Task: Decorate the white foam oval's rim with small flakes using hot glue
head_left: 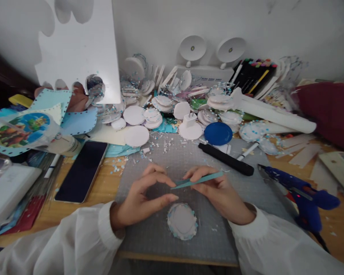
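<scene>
My right hand [213, 187] pinches a folded teal paper strip [206, 178] above the grey cutting mat [149, 236]. The strip slants, its narrow end pointing left. My left hand [149, 191] is at that narrow end, thumb and index finger apart; the index fingertip is close to the paper, and I cannot tell if it touches. Below the hands, a round white disc [182, 220] with a bumpy blue-and-white edge lies flat on the mat.
A blue hot glue gun [301, 194] lies on the right, near a black cutter-like tool [226, 159] and a blue disc [218, 133]. A phone [81, 172] and a plastic cup [61, 143] are on the left. Several white discs [136, 136] are heaped behind, with paper scraps.
</scene>
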`<state>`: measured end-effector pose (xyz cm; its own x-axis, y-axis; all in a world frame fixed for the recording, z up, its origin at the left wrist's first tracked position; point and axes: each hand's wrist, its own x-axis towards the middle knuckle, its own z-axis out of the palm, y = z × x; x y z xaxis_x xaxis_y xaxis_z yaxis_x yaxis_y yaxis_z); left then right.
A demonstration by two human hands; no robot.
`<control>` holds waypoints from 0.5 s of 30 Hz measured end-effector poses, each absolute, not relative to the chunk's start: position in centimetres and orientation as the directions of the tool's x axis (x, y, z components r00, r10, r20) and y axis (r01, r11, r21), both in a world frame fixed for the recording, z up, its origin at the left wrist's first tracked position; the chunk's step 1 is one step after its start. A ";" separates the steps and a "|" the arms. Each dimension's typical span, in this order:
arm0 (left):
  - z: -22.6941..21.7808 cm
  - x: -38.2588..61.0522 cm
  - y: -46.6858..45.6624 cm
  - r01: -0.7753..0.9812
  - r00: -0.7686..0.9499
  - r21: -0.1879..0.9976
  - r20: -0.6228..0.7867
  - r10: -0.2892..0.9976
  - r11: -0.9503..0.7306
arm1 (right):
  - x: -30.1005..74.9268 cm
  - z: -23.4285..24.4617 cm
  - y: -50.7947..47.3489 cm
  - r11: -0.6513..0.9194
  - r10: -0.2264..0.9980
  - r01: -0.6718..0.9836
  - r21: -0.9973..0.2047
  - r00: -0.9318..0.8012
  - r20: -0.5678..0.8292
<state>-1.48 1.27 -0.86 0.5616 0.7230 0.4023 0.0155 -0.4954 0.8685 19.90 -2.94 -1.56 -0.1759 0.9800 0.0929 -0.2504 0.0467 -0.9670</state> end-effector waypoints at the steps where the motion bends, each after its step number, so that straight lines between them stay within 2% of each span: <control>1: -0.8 -1.4 1.3 0.018 0.559 0.867 0.405 0.724 -0.499 | 19.9 -1.6 -2.9 0.055 0.978 -0.240 -0.969 -0.183 0.101; 9: -1.0 -1.5 1.2 0.061 0.581 0.906 0.310 0.753 -0.420 | 19.8 -1.5 -2.7 0.048 0.978 -0.232 -0.972 -0.185 0.092; 15: -0.7 -1.6 1.2 0.053 0.597 0.911 0.299 0.744 -0.409 | 19.8 -1.4 -2.6 0.048 0.980 -0.208 -0.977 -0.180 0.086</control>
<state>-1.59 1.23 -0.73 0.5969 0.7444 0.2993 0.0526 -0.4085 0.9112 19.76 -2.64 -1.36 -0.1801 0.9799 0.0863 -0.2079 0.0478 -0.9770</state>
